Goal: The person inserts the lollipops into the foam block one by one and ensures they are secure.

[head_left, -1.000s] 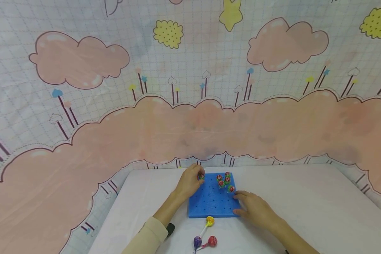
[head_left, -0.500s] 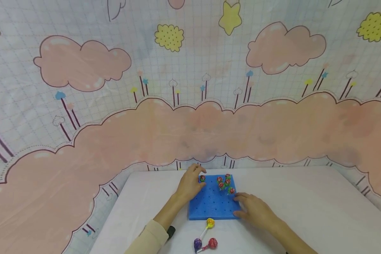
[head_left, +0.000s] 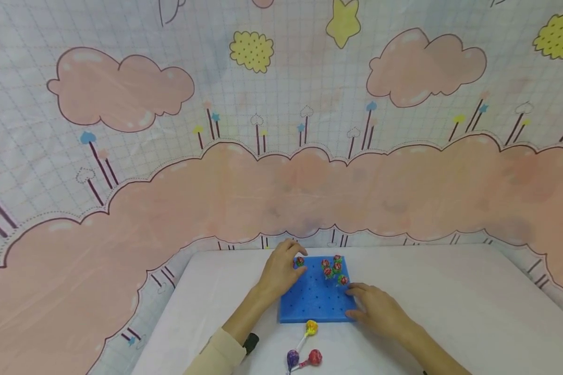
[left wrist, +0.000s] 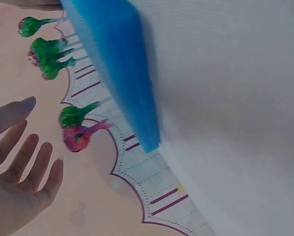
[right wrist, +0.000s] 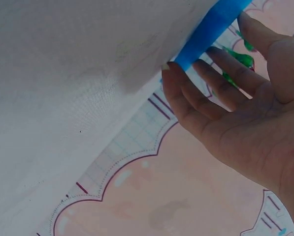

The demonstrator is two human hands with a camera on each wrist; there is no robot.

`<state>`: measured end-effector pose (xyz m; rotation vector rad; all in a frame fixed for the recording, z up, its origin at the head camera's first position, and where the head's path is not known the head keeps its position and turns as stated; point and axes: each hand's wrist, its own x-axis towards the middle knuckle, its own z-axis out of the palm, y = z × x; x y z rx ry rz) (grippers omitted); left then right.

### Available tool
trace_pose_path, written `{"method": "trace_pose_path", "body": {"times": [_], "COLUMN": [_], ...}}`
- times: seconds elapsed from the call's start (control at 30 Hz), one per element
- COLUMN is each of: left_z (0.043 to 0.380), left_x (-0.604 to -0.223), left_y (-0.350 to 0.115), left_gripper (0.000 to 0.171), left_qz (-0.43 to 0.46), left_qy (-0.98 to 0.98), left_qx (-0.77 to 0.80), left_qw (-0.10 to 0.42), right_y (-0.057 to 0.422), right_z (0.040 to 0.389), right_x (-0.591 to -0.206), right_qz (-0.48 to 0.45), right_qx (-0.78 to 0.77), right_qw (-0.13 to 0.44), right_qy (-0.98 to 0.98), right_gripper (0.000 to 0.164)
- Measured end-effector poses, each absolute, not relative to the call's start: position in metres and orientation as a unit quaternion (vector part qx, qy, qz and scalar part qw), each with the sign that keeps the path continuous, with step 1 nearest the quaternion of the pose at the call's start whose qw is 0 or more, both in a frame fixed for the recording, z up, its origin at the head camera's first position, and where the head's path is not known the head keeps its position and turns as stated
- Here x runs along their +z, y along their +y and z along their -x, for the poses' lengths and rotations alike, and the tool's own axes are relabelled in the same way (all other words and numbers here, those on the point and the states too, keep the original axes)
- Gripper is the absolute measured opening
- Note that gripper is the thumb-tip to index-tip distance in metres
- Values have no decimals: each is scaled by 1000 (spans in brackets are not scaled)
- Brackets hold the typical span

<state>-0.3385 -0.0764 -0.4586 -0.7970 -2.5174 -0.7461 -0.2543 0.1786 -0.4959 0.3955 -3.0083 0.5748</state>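
Observation:
My left hand [head_left: 280,268] hovers at the far left corner of a blue foam board [head_left: 311,310] dotted with small holes. Its fingers are relaxed and apart from a green-wrapped lollipop [head_left: 300,261] standing there. In the left wrist view, a pink lollipop [left wrist: 76,139] stands beside that green lollipop [left wrist: 72,116], both on sticks in the board. My right hand [head_left: 377,307] rests along the board's right edge, fingertips at its side and fingers loosely bent. Several more green-and-red lollipops [head_left: 327,272] stand clustered toward the far right corner.
In front of the board, a yellow lollipop [head_left: 311,327], a purple lollipop [head_left: 293,358] and a red lollipop [head_left: 315,357] lie loose on the white table [head_left: 431,291]. Behind the table hangs a cloud-patterned cloth [head_left: 281,192].
The left hand has let go of the green lollipop at the far left corner, its thumb and fingers spreading apart. The right hand stays at the board's right edge.

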Motion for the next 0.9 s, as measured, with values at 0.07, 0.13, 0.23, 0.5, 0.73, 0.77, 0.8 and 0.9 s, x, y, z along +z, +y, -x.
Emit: {"method": "trace_pose_path", "body": {"times": [0.07, 0.13, 0.23, 0.5, 0.73, 0.77, 0.8, 0.9], "left_z": [334, 328, 318, 289, 271, 269, 267, 264], "left_x": [-454, -450, -443, -435, -439, -440, -441, -445], "left_y": [-76, -76, -77, -75, -72, -72, -72, -72], "left_gripper": [29, 27, 26, 23, 25, 24, 24, 24], "left_qz": [287, 290, 291, 332, 360, 360, 360, 361], "left_qy": [-900, -903, -911, -922, -920, -920, -920, -919], "left_qx": [-262, -255, -241, -192, -148, -145, -143, -138], "left_qw": [195, 188, 165, 50, -40, -50, -60, -80], "right_y": [179, 179, 179, 180, 180, 180, 180, 180], "right_z": [254, 253, 253, 252, 252, 252, 252, 252], "right_x": [-495, -494, -493, -493, -494, -493, -493, -493], "right_qz": [-131, -132, -131, -136, -137, -136, -135, -134], "right_qx": [186, 185, 185, 186, 186, 187, 187, 190], "right_qw": [29, 31, 30, 31, 35, 33, 32, 28], "right_qy": [-973, -973, -974, -973, -972, -972, -972, -972], "right_gripper": [51, 51, 51, 51, 50, 50, 50, 50]}}
